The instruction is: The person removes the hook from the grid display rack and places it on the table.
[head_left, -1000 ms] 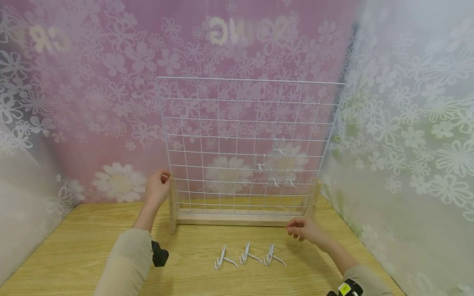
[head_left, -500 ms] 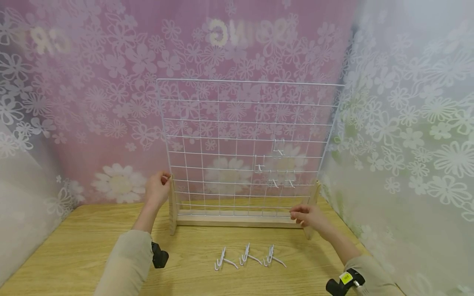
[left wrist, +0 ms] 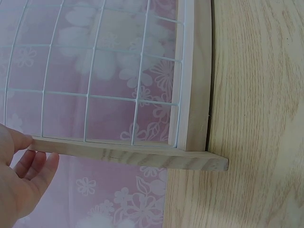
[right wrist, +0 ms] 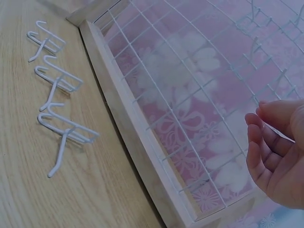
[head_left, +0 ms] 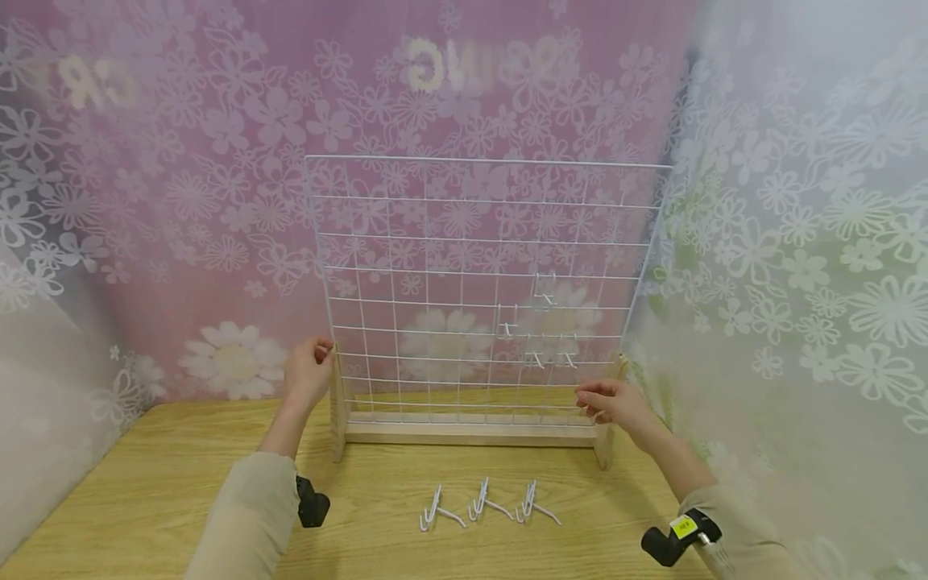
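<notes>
A white wire grid panel [head_left: 442,242] stands upright in a pale wooden stand [head_left: 464,435]. My left hand [head_left: 308,372] pinches the top of the stand's left upright [left wrist: 118,156], thumb on one side and fingertips on the other. My right hand [head_left: 615,403] is before the panel's lower right part, fingers loosely curled and nothing visible between them; whether it touches the wire cannot be told. Several white hooks hang on the panel's right half, among them an upper hook [head_left: 545,298]. On the table in front lie a left hook [head_left: 438,509], a middle hook [head_left: 486,501] and a right hook [head_left: 532,504].
The stand rests on a wood-grain table [head_left: 377,540]. Behind it is a pink flowered backdrop [head_left: 217,201], and a pale flowered sheet [head_left: 812,282] borders the right side.
My right hand has risen from the stand's base bar and moved slightly right, to before the lower right of the panel. My left hand stays at the left upright.
</notes>
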Tool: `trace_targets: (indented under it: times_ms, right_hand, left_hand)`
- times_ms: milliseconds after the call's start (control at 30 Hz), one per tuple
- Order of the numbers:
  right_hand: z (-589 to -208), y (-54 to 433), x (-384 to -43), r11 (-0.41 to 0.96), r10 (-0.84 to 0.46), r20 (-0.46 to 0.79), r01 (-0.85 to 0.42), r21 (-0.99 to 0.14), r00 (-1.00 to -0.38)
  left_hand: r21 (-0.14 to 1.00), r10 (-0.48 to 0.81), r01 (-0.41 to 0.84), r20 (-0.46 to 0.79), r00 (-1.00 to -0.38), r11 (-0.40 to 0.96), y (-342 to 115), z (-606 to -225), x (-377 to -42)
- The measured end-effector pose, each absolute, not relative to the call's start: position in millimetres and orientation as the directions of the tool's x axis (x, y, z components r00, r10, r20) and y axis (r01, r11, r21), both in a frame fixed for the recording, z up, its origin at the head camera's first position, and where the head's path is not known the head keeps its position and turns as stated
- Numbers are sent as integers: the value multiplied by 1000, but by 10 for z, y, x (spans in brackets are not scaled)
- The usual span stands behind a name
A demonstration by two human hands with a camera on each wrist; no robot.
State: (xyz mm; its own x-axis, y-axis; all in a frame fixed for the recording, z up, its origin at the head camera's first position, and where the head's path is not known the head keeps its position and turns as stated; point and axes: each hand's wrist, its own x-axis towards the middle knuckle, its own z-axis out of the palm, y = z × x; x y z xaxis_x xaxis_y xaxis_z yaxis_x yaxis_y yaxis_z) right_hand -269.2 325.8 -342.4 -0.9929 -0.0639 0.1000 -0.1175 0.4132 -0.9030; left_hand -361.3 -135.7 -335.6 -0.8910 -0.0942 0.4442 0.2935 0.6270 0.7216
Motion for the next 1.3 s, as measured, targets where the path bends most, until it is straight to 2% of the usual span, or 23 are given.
trace_targets:
  times_ms: [633,1300]
  right_hand:
    - [-3192,3300,-2804,414,-8,181,-168,-895,-984]
    - [-3019,3219,-2894,478,-37,199,-193,-857,-979]
  left_hand:
    - [721,-95,287,439,-893,631,-1363,-3377,-3602]
    - [721,-99,301,456,-885,625,-1342,-3361,-3594]
